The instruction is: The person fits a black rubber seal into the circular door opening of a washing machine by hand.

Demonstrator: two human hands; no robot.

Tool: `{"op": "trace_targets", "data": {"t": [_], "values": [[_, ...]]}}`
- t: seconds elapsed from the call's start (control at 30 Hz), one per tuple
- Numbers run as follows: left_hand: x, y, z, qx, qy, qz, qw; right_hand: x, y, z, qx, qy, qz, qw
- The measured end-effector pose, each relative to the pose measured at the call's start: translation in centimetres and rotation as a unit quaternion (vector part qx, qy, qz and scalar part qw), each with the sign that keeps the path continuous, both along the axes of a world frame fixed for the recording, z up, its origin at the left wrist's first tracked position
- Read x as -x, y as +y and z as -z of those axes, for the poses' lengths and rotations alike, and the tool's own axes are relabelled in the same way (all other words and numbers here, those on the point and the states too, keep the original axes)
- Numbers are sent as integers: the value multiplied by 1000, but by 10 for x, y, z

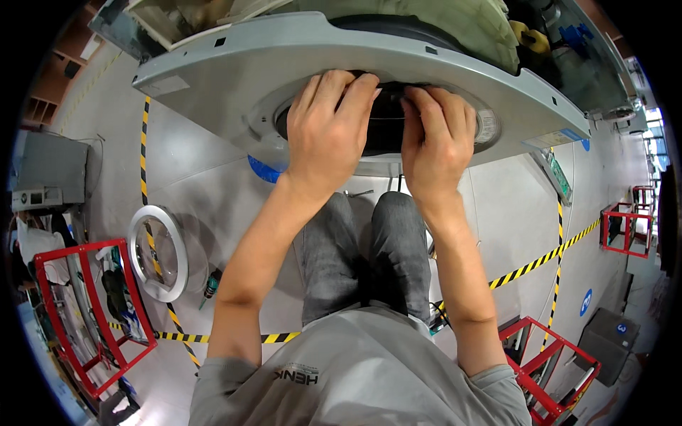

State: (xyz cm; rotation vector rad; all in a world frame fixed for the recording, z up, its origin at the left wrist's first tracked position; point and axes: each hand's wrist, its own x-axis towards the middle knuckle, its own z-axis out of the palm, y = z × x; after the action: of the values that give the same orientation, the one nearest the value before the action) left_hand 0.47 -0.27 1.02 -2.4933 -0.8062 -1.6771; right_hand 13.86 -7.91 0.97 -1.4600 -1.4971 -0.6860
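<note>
An upright grey appliance front panel (206, 89) with a round opening (383, 135) spans the top of the view, before a pale green drum housing (483, 32). My left hand (327, 131) curls its fingers over the opening's dark upper rim; the fingertips are partly hidden. Beside it, my right hand (437, 142) has bent fingers and thumb closed at the same dark rim, gripping something I cannot make out. A thin line, perhaps a wire (387, 118), crosses the opening between my hands.
A loose round door ring (177, 255) and a screwdriver (211, 284) lie on the floor at left. Red metal frames stand at lower left (78, 253), lower right (550, 341) and far right (625, 213). Grey machines (50, 167) line the left edge. Striped tape marks the floor.
</note>
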Motion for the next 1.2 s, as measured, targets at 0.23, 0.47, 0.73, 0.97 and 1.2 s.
{"op": "trace_targets", "data": {"t": [0.23,0.47,0.73,0.97,1.2], "values": [[1,-15,-17,16,68,-45,997,22,-21,22,59,554,-138,819],[-2,-16,-19,-5,114,-35,993,21,0,12,36,795,-307,522],[-1,-19,-32,-35,220,-63,973,12,6,14,67,790,-326,515],[-2,-8,-19,-110,206,-78,969,16,7,12,67,805,-320,495],[-2,1,-13,-126,152,-39,980,10,11,18,73,791,-356,492]]}}
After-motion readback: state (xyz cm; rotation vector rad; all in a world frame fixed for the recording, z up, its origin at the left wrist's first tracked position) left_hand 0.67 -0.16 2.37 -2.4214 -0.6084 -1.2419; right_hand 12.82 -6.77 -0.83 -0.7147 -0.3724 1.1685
